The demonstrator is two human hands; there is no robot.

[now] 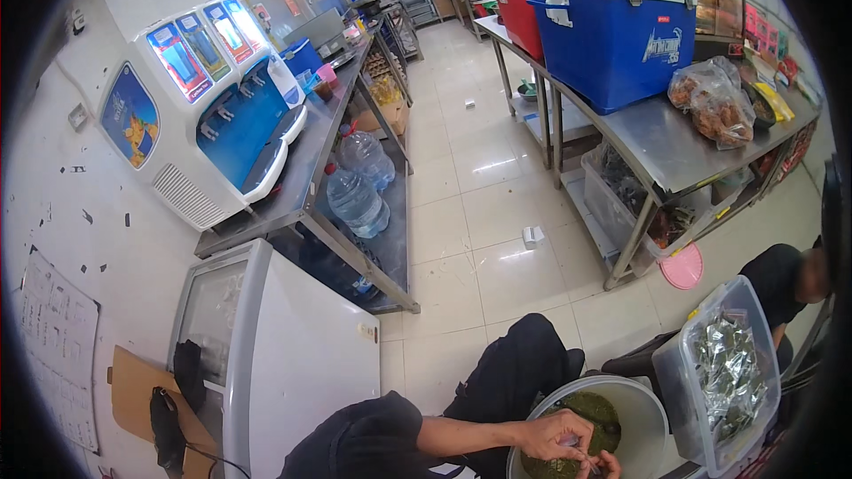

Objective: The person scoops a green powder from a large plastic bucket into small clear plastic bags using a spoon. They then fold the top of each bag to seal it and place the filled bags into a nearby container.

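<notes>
A round whitish bucket (647, 412) stands between my knees, with a green paste (589, 410) in it. Above the paste, my left hand (558, 434) pinches a small clear plastic bag (570, 441). The fingertips of my right hand (607, 464) meet it there and grip the bag's twisted end; the rest of that hand lies beyond the lower picture edge. What the bag holds is mostly hidden by my fingers. Just right of the bucket, a clear plastic tub (675, 372) contains many small shiny plastic packets (729, 372) with dark green contents.
A white chest freezer (313, 346) is on my left, beyond it a drink dispenser (219, 120) on a steel table. Large water bottles (356, 199) sit below. Blue (612, 40) and red (509, 20) coolers occupy the right table. Another person (772, 279) is at far right.
</notes>
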